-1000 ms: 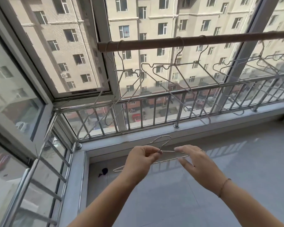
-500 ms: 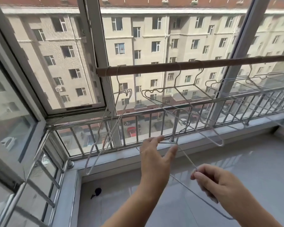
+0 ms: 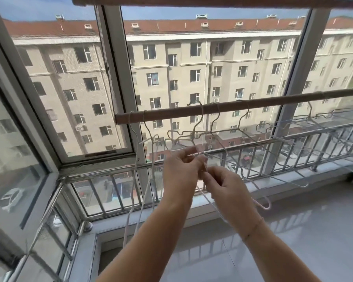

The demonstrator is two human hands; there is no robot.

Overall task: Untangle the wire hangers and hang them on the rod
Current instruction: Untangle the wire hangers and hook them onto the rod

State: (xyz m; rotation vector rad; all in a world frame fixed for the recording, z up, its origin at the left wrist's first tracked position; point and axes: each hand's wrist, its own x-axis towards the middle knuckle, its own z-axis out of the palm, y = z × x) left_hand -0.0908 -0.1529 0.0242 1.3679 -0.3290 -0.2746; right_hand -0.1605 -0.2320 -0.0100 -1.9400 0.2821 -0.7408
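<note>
A brown rod runs across the window at mid height, with several wire hangers hooked on it, their frames overlapping. Two of them dangle at the rod's left end. My left hand and my right hand are raised close together just below the rod. Both pinch one thin white wire hanger, whose lower wire runs down and right between my forearms. Its hook is hidden among the hanging wires and my fingers.
A metal guard rail runs along the window above a grey sill. Another brown rod crosses the top of the view. A glossy pale ledge lies below my arms. The window frame stands behind the rod's left end.
My view tilted upward, so the rod sits lower in frame. Both hands rose toward the rod with the hanger and came closer together.
</note>
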